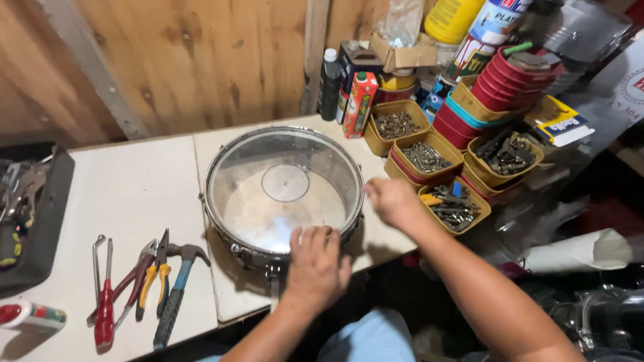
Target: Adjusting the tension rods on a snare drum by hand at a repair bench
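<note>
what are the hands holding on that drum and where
Left hand grips the snare drum at its near rim; right hand touches its right rim.

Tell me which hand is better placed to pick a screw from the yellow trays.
Probably the right hand. It hovers at the drum's right rim, beside the yellow trays of screws and bits. The left hand rests on the drum's near rim, farther from them, and seems to steady it.
</note>
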